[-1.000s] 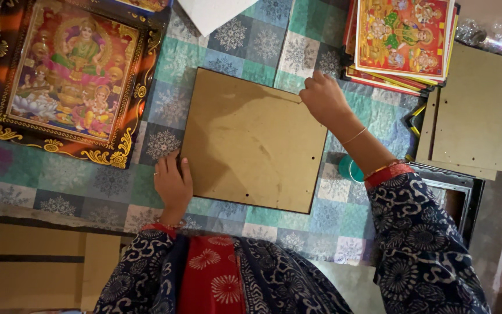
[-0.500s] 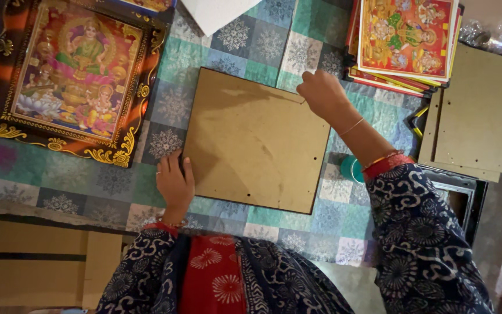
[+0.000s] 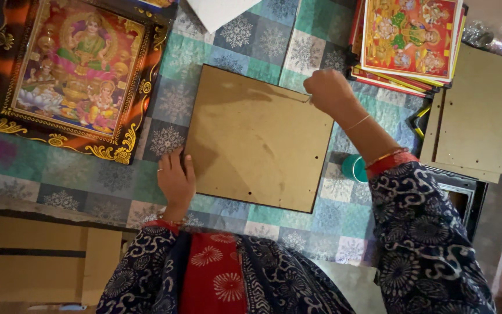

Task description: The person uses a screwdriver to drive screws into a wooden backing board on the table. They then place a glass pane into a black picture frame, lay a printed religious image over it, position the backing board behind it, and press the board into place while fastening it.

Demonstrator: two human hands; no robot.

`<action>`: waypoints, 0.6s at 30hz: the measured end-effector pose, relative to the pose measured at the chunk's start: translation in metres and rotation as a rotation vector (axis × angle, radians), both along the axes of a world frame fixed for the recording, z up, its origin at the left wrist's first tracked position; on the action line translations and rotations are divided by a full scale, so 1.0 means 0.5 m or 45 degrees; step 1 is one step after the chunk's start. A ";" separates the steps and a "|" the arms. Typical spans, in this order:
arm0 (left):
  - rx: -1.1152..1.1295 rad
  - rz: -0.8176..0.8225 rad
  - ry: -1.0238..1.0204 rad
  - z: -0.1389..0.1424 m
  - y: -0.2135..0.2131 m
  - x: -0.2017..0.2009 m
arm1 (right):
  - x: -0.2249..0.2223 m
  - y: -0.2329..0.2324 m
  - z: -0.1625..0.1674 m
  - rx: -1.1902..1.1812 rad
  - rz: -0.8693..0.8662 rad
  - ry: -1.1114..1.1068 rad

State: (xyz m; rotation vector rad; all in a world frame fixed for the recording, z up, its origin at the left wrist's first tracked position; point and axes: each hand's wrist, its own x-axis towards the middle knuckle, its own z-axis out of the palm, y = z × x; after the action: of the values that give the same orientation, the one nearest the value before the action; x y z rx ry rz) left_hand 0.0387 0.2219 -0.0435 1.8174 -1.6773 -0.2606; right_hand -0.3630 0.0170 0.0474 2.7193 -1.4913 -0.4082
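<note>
A brown hardboard backing panel (image 3: 257,139) lies flat on a patterned teal and blue cloth (image 3: 274,40). My left hand (image 3: 175,180) rests flat on the panel's near left corner, fingers spread, pressing it down. At the panel's far right corner my right hand (image 3: 329,93) is curled into a fist. A thin dark sliver shows at its fingertips, too small to identify. Both sleeves are dark blue with white patterns, and there are bangles on the right wrist.
A gold-framed religious picture (image 3: 82,75) lies at the left. Several colourful prints (image 3: 413,35) are stacked at the top right, beside more brown boards (image 3: 477,116) and a black frame (image 3: 463,197). A teal round lid (image 3: 354,168) sits by my right forearm. Cardboard (image 3: 42,256) lies bottom left.
My right hand has shifted slightly along the panel's far right corner. My left hand stays pressed on the near left corner.
</note>
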 end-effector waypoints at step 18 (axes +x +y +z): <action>0.024 0.005 0.012 0.010 0.001 -0.002 | -0.018 0.031 0.036 0.045 -0.188 -0.138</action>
State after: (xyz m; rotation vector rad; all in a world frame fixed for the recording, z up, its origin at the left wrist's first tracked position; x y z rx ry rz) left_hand 0.0377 0.2226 -0.0384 1.8304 -1.6705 -0.2838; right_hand -0.3721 0.0323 0.0653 2.7077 -1.7360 -0.2970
